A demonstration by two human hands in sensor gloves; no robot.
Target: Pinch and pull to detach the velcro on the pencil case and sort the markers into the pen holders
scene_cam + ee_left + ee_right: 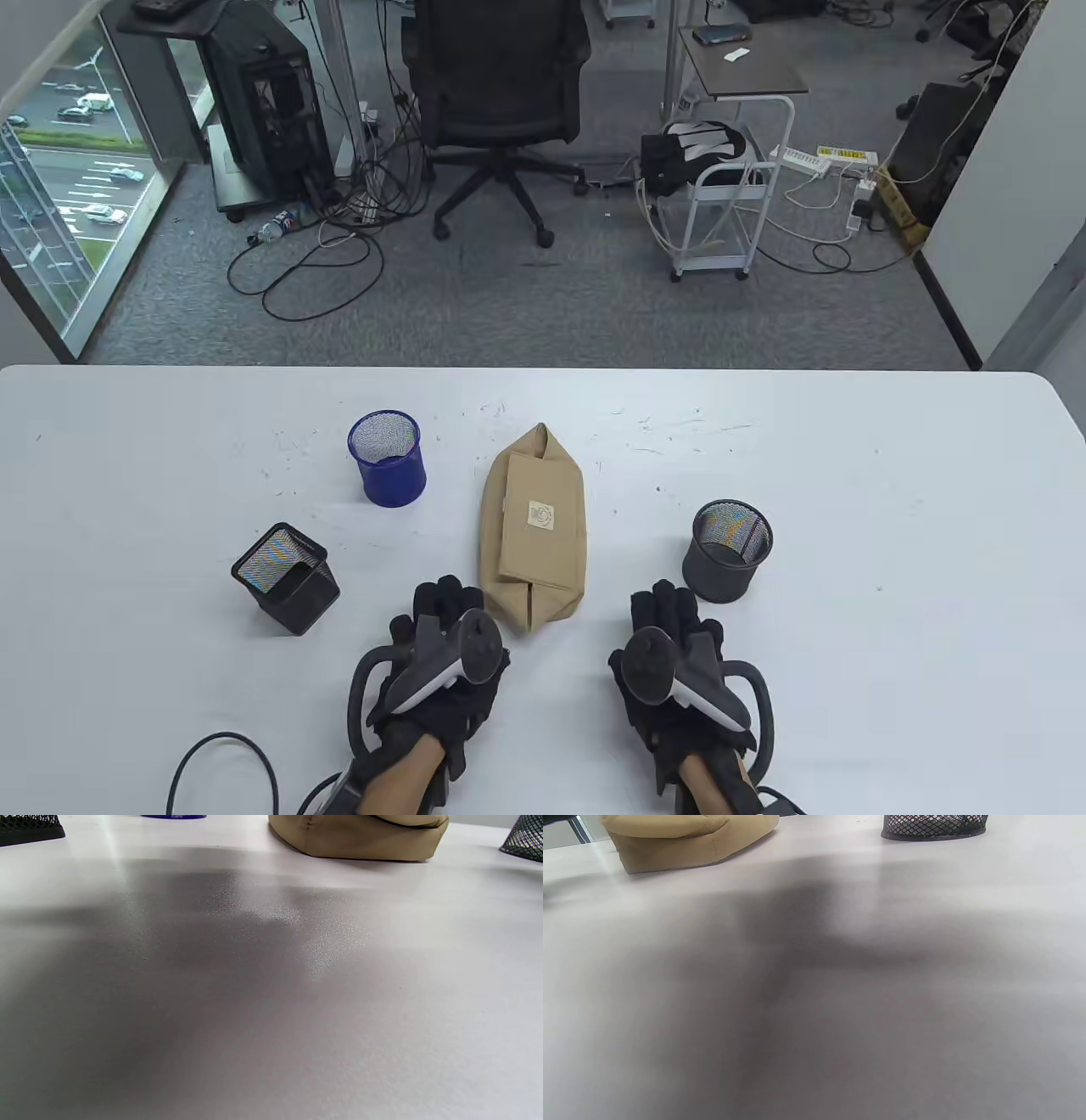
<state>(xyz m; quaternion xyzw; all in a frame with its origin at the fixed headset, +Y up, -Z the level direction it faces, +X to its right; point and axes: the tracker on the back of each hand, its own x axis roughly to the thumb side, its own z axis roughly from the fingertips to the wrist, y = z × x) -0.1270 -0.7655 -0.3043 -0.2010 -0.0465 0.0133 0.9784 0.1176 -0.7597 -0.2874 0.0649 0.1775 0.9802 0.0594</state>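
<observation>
A tan fabric pencil case (pixel 533 531) lies closed in the middle of the white table (pixel 891 475), its flap folded over. My left hand (pixel 441 604) rests flat on the table just left of the case's near end, fingers straight, holding nothing. On the other side, my right hand (pixel 666 604) lies flat the same way, between the case and the grey holder. In the wrist views the case's near end (pixel 360 838) (pixel 687 840) shows at the top edge; no fingers appear there. No markers are visible.
Three mesh pen holders stand around the case: a blue round one (pixel 386 458) at far left, a black square one (pixel 286 577) (pixel 29 827) at near left, a dark grey round one (pixel 728 550) (pixel 933 825) at right. A black cable (pixel 225 764) loops at the table's near edge.
</observation>
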